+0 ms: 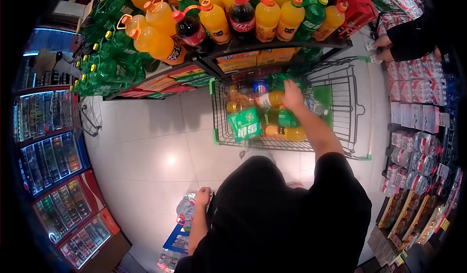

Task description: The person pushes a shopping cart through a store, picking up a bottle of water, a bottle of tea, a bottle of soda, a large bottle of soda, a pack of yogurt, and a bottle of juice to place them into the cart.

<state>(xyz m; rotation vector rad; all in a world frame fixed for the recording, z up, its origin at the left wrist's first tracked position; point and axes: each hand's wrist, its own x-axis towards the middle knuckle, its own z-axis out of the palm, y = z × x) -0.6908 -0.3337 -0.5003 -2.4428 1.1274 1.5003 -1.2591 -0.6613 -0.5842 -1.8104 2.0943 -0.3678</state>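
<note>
My right hand point(292, 95) reaches into the shopping cart point(346, 102), its fingers closed over a green soda bottle point(279, 81) at the far side; the grip is slightly blurred. Just beneath the hand lies an orange drink bottle point(274, 98). Another green bottle point(282, 118) and more orange bottles point(292, 133) rest nearer to me. A green printed pack point(245, 124) sits at the cart's left end, and a clear bottle point(317, 107) at the right. My left hand point(203, 196) hangs by my side with curled fingers and nothing visible in them.
Behind the cart stands a display of orange, cola and green bottles point(267, 21). Glass-door fridges point(58, 156) line the left. Shrink-wrapped packs point(416, 85) are stacked at right, near another person's legs point(384, 49). Large water bottles point(186, 207) stand beside my left hand.
</note>
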